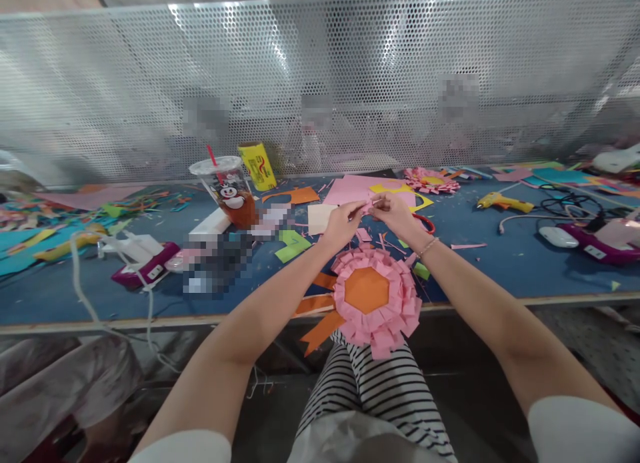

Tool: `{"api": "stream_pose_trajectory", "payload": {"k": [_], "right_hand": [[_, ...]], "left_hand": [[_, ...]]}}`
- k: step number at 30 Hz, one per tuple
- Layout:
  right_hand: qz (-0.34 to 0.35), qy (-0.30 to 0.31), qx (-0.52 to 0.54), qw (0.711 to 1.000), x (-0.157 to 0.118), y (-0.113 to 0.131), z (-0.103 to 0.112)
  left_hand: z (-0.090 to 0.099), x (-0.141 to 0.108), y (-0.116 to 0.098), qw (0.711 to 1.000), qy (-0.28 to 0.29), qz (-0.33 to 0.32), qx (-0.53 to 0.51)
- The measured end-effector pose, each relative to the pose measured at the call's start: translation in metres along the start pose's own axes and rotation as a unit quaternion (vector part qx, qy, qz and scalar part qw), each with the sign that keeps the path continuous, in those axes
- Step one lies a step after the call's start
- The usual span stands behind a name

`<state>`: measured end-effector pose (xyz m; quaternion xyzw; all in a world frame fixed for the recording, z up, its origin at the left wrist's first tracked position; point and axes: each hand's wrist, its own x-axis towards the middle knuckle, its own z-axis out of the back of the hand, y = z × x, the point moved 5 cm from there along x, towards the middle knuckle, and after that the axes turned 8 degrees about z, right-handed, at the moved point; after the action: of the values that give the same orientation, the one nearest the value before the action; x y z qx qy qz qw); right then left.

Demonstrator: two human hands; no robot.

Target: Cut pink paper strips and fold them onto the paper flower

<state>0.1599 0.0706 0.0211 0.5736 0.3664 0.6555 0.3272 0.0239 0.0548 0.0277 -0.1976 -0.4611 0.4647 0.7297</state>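
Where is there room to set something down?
Mainly the blue tabletop between the right forearm and right purple block, nearer than the right glue gun. Narrower: between the left purple block and front edge, crossed by a white cable. Crowded: around the left hand and right hand, with paper sheets; far left, with paper strips.

Cartoon emblem (pixel 231 194) on cup (pixel 243 216); lettering (pixel 261 163) on yellow box (pixel 250 157) unreadable.

Pink paper flower (pixel 378 304) with orange centre (pixel 366 290)

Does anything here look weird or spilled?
Yes: the big pink paper flower juts past the front edge of the blue table, so it might slip off. I see no spill around the drink cup.
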Motion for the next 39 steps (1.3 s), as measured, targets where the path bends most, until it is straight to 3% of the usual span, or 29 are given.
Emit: {"api": "stream_pose_trajectory", "payload": {"k": [6,10,15,20,25,31,39], "right_hand": [[0.027,0.015,0.013,0.999,-0.001,0.006,-0.001],[0.061,-0.002,-0.078,0.995,-0.002,0.007,0.001],[0.082,0.006,-0.151,0.985,-0.001,0.008,0.002],[0.044,0.007,-0.105,0.993,-0.001,0.008,0.002],[0.036,0.013,-0.047,0.998,-0.001,0.007,0.000],[0.013,-0.001,-0.012,1.000,0.001,-0.007,0.004],[-0.083,-0.032,0.072,0.993,-0.001,-0.017,0.005]], "left_hand": [[0.003,0.003,0.005,0.998,-0.008,0.008,-0.065],[0.002,0.007,0.018,0.986,-0.008,0.094,-0.141],[-0.002,0.007,0.026,0.942,0.017,0.176,-0.284],[-0.005,0.004,0.024,0.909,0.041,0.205,-0.361],[-0.005,0.004,0.022,0.913,0.054,0.193,-0.355],[-0.001,0.007,0.024,0.933,0.013,0.177,-0.314],[0.004,0.007,0.023,0.949,-0.018,0.170,-0.266]]}}
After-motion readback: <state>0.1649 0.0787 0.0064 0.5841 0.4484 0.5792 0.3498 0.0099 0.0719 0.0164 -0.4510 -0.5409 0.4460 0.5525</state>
